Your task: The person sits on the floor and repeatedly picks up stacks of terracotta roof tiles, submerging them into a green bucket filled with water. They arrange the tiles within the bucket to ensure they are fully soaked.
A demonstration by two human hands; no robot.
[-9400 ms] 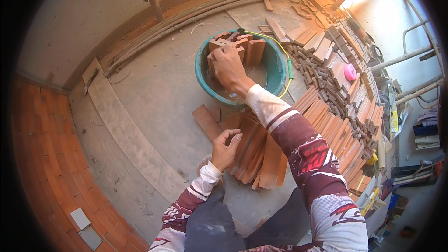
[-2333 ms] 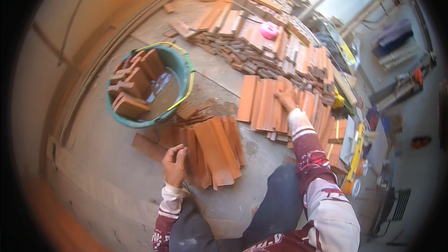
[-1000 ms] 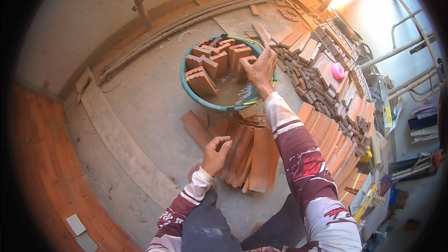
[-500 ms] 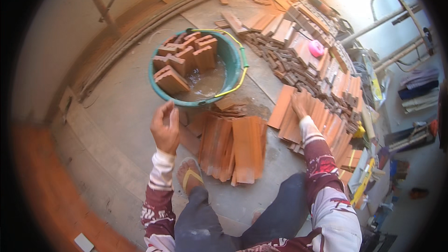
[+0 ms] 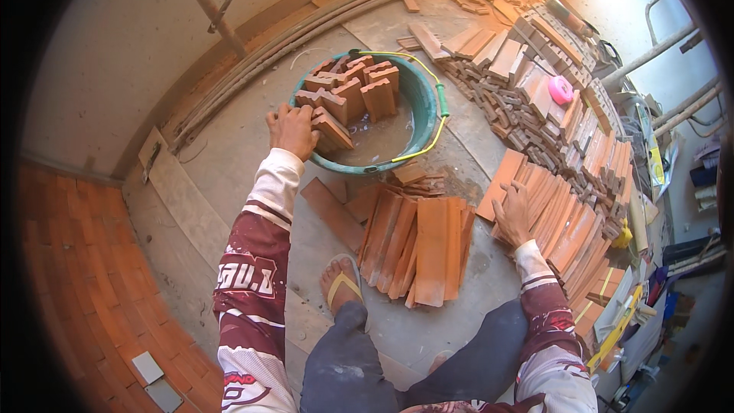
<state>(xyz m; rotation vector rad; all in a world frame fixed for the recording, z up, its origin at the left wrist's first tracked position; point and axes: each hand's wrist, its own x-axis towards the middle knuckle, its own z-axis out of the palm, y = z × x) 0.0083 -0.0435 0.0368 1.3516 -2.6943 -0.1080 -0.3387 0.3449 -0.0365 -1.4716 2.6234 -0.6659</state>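
Note:
A green bucket (image 5: 355, 167) stands ahead of me, holding murky water and several upright clay tiles (image 5: 378, 99). My left hand (image 5: 293, 131) is at its near left rim, fingers curled over the top end of the nearest clay tile (image 5: 332, 130), which leans against the inside; the fingertips are partly hidden. Over on the right, my right hand (image 5: 513, 212) rests on a row of stacked clay tiles (image 5: 557, 226), its fingers apart and nothing gripped. Between the two hands, a bundle of long ribbed tiles (image 5: 433, 248) lies on the floor before my feet.
A heap of tiles and broken pieces (image 5: 501, 103) spreads to the far right, with a pink round object (image 5: 560, 90) on top. Metal scaffold pipes (image 5: 650, 57) stand beyond. Laid orange tiles (image 5: 84, 260) cover the left floor. A yellow level (image 5: 616, 330) lies at right.
My left hand has reached forward from below the bucket to the tile at its rim. My right hand has drawn slightly back along the stacked tiles. The view has shifted left.

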